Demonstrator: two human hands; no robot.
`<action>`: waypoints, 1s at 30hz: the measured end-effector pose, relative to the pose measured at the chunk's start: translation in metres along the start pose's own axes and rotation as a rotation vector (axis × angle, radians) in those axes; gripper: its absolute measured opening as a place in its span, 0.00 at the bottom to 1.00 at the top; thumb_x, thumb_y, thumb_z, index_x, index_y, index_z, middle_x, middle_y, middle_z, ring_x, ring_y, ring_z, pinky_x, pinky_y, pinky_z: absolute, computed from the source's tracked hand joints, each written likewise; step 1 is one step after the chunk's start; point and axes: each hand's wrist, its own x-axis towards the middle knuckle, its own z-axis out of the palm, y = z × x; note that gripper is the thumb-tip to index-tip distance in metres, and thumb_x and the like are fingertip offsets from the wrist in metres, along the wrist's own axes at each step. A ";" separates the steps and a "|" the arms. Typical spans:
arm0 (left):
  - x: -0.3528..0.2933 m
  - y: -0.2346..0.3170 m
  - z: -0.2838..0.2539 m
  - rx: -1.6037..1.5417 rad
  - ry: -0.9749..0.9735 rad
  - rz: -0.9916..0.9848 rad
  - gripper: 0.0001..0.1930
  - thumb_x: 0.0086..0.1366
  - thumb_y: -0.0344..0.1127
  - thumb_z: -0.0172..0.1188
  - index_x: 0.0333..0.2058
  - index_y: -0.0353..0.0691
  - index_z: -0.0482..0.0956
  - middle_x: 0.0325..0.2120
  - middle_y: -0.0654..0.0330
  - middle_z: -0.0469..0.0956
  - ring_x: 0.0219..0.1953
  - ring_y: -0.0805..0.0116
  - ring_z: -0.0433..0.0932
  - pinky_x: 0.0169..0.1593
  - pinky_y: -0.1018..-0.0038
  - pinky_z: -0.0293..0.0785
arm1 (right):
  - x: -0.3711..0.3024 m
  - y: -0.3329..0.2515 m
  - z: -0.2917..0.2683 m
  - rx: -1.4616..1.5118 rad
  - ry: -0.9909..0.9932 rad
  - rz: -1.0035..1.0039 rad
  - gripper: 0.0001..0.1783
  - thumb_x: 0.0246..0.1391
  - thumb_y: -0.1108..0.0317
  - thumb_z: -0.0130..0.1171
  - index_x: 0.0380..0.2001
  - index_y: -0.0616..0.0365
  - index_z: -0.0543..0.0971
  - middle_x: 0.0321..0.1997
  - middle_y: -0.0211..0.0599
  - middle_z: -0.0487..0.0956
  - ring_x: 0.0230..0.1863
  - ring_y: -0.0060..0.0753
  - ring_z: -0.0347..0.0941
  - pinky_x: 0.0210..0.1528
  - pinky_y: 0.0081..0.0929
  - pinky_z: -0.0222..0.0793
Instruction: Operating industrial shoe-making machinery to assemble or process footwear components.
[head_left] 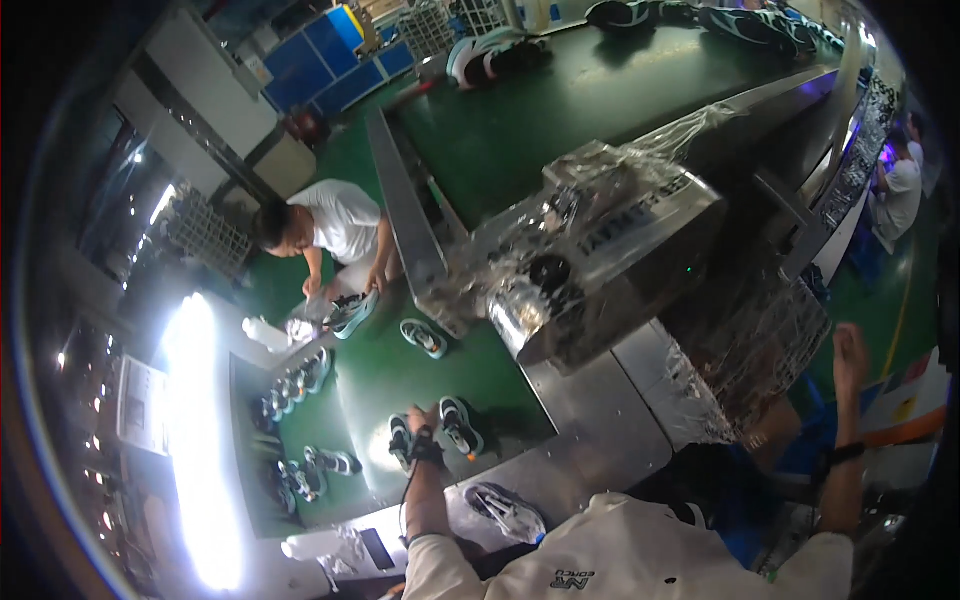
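Observation:
My left hand [422, 418] reaches over the green conveyor belt [375, 385], its fingers closed at the collar of a dark and white sneaker [400, 440]; part of the grip is hidden. Just to the right stands a matching sneaker [460, 428] with an orange spot on its sole. Out to the right, my right hand [850, 358] is raised with curled fingers, and nothing shows in it. Nearer to me, another sneaker [505, 512] lies on the metal edge [600, 440] of the line.
Across the belt a person in white [338, 222] handles a sneaker [352, 315]. One sneaker [423, 338] stands mid-belt, several more [298, 382] sit at left. A film-wrapped machine [610, 260] juts over the line. A bright lamp [205, 440] and a white bottle [312, 545] are at left.

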 end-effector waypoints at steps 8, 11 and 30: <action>-0.043 0.343 -0.322 -0.416 0.510 0.950 0.26 0.63 0.45 0.64 0.52 0.30 0.74 0.41 0.53 0.81 0.39 0.69 0.77 0.44 0.72 0.72 | 0.073 -0.034 0.090 -0.227 -0.381 0.054 0.16 0.65 0.61 0.50 0.47 0.61 0.77 0.35 0.52 0.79 0.39 0.53 0.76 0.46 0.42 0.70; -0.052 0.456 -0.339 -0.424 0.202 0.918 0.37 0.62 0.50 0.64 0.59 0.26 0.64 0.51 0.49 0.76 0.52 0.63 0.74 0.53 0.71 0.69 | 0.064 -0.051 0.074 -0.106 -0.336 0.169 0.14 0.62 0.62 0.52 0.42 0.61 0.78 0.31 0.54 0.79 0.34 0.58 0.75 0.39 0.47 0.70; 0.017 0.657 -0.244 -0.295 0.253 0.806 0.26 0.51 0.38 0.76 0.42 0.25 0.77 0.35 0.52 0.81 0.28 0.67 0.79 0.29 0.75 0.79 | 0.072 -0.076 0.064 0.175 -0.216 0.102 0.14 0.53 0.64 0.61 0.42 0.58 0.79 0.32 0.48 0.81 0.32 0.52 0.78 0.35 0.43 0.72</action>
